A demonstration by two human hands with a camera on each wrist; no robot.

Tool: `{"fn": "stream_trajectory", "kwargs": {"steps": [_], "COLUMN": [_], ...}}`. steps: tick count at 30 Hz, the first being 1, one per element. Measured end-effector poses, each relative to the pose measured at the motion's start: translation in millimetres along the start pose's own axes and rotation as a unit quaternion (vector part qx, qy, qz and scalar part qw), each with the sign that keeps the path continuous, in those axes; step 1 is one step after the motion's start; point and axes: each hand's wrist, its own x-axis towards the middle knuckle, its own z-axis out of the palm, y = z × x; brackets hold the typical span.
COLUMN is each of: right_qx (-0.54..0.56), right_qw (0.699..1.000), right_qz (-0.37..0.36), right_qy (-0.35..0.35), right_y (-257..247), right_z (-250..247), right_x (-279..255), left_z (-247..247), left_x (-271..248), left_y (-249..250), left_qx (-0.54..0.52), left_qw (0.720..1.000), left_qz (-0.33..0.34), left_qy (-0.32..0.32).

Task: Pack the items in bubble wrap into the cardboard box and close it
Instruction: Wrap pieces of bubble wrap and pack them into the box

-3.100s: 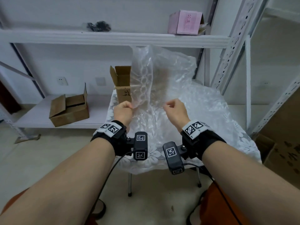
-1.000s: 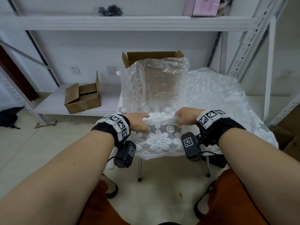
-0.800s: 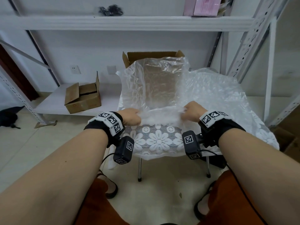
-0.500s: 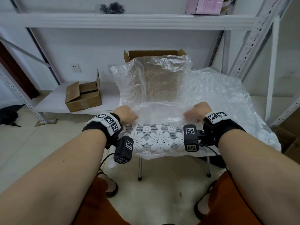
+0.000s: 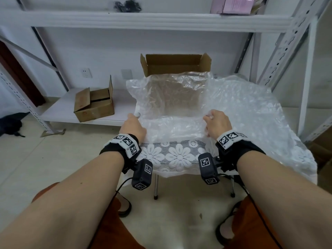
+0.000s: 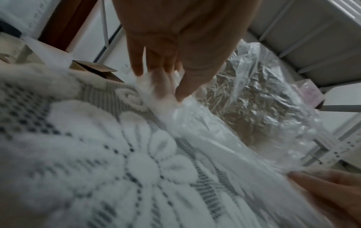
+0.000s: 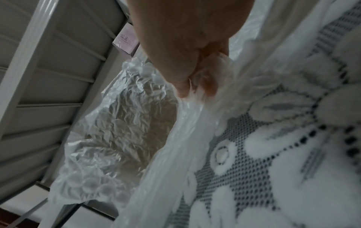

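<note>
An open cardboard box (image 5: 177,64) stands at the back of the lace-covered table (image 5: 172,156). A clear bubble wrap sheet (image 5: 172,97) leans up against the box's front, and its near part lies on the cloth. My left hand (image 5: 133,124) is at the sheet's left near edge; in the left wrist view the film (image 6: 224,138) sits between the thumb and nearly straight fingers (image 6: 162,72). My right hand (image 5: 215,122) pinches the right near edge, with thumb and curled fingers (image 7: 185,80) closed on the film. No wrapped item shows.
A larger bubble wrap sheet (image 5: 251,112) covers the table's right side. A second open cardboard box (image 5: 94,106) sits on the low shelf at left. A pink box (image 5: 231,5) is on the upper shelf. Metal shelf posts (image 5: 285,36) rise at right.
Three seconds ago both hands held the sheet up in the air. Since then they laid it against the box and slid its near edge away from me, which bared more lace cloth.
</note>
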Motion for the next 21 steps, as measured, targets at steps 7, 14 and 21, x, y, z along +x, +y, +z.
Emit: {"fn": "stream_trajectory", "kwargs": {"steps": [7,14,21], "right_qx": [-0.021,-0.046,-0.067], "right_qw": [1.0,0.999,0.998], "right_qz": [-0.003,0.001,0.007], "right_qy": [-0.011,-0.004,-0.01], "right_y": [3,6,3], "right_z": [2,-2,-3], "right_x": [2,-3,-7], "left_z": [12,34,36], "left_x": [-17,-27,-27], "left_y": [37,38,30], "left_qx": [0.014,0.159,0.269], "left_qw": [0.955,0.941,0.911], "left_qz": [0.264,0.287,0.224], "left_qy": [0.132,-0.084,-0.22]}}
